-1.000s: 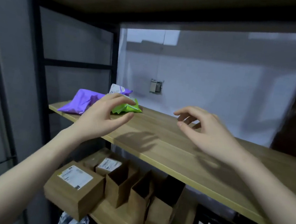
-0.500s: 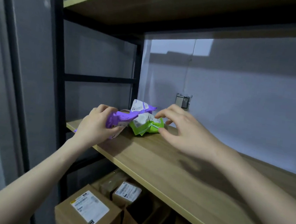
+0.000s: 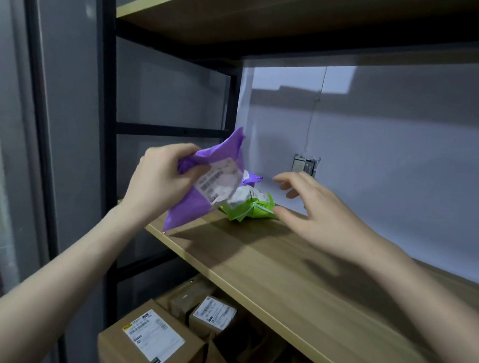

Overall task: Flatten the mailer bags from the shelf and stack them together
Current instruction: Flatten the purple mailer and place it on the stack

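My left hand (image 3: 160, 180) grips a crumpled purple mailer bag (image 3: 200, 204) with a white label, lifted off the wooden shelf (image 3: 296, 279) and hanging tilted above its left end. A crumpled green mailer bag (image 3: 251, 209) lies on the shelf behind it. A second purple bag (image 3: 252, 178) peeks out behind the green one. My right hand (image 3: 314, 213) hovers with spread fingers just right of the green bag, its thumb close to the bag's edge; contact is unclear.
Black metal uprights (image 3: 101, 137) frame the shelf's left side, and another wooden shelf (image 3: 250, 8) hangs overhead. Cardboard boxes (image 3: 153, 341) with labels sit on the lower level. A wall socket (image 3: 305, 166) is on the white back wall.
My left hand has lifted the purple bag up off the shelf. My right hand drew back from the green bag and opened its fingers. The view moved closer and left.
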{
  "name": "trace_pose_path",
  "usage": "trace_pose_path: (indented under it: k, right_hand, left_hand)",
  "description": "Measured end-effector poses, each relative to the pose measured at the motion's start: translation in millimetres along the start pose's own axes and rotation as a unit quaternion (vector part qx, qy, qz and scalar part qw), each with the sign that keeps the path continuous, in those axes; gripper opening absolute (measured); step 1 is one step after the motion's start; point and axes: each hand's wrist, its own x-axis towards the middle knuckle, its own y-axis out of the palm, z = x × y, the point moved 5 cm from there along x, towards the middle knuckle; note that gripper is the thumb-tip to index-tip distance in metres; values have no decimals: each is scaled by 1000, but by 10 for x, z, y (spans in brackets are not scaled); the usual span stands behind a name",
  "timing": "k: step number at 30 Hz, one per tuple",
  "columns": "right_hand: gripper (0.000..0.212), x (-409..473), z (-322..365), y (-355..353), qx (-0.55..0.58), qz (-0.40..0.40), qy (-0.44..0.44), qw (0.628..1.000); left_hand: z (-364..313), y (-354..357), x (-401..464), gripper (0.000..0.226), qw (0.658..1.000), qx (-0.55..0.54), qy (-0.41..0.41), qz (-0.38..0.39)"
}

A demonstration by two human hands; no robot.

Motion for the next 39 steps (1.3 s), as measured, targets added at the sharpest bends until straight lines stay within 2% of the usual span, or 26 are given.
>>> trace_pose_path:
  k: [1,4,8,10,15,18,21,24,27,29,33,36,39]
  right_hand:
    - [46,-20,13,-25,7,-8,2,1000]
    - [62,-117,70,-135,49,-26,25,998]
    - [47,-345,91,-350,159,-42,80,983]
    - [40,-509,47,-472,200,-69,105,972]
    - [16,-987,-164,-856,196,-181,124,956]
    - [19,-1305,-340,-1116,168,-257,159,938]
    - [31,-1626,-501,-1351,159,-317,197,914]
    - [23,-1904,-637,-1481,161,-358,237,889]
    - [24,-2171,-712,-1516,139,-365,273,879]
    - [25,-2329,-746,-1500,121,-354,295,879]
    - [31,-2588,-780,-1459,65,-334,338,878]
    - [27,-2706,-766,-1463,37,-329,346,878]
    - [33,-2769,-747,-1454,25,-319,350,881]
  left_hand:
    - [-101,-48,1,2,1000,-28,6,8]
    - [-446,-85,-37,12,993,-103,32,50]
    - [-825,79,-97,22,976,-184,46,109]
    - [-1010,180,-114,11,966,-226,50,117]
    - [-1462,437,-187,21,943,-314,17,107]
    - [-1668,595,-306,38,907,-400,-58,120]
    - [-1890,833,-544,48,858,-435,-133,237]
    - [-2213,1044,-857,42,799,-459,-144,361]
    - [-2509,1111,-1032,29,777,-510,-131,347]
    - [-2636,1128,-1076,25,773,-536,-126,314]
    - [-2768,1214,-1170,20,793,-519,-124,294]
    - [-2798,1297,-1263,21,803,-492,-125,311]
    - [-2804,1354,-1341,30,798,-481,-116,344]
